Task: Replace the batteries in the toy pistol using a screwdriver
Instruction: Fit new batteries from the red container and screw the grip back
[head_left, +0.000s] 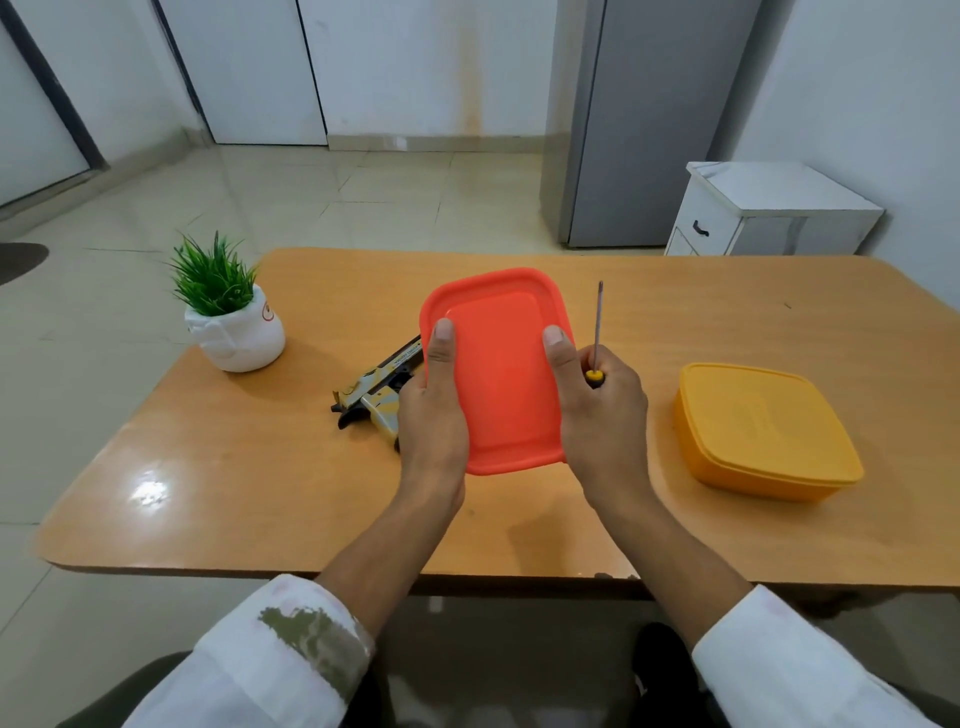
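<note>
An orange-red lidded container (501, 374) sits at the table's middle, held between both hands. My left hand (434, 410) grips its left side, thumb pressed on the lid. My right hand (597, 410) holds the right side with its thumb on the lid, while its fingers are curled round a screwdriver (597, 332) with a yellow-black handle; the thin shaft points up and away. The toy pistol (376, 387), yellow and grey with black parts, lies flat on the table just left of the container, partly hidden behind my left hand.
A closed yellow container (763, 431) stands on the wooden table (260, 467) to the right. A small green plant in a white pot (231, 312) is at the far left corner. A grey fridge (644, 119) and a white cabinet (769, 213) stand beyond the table.
</note>
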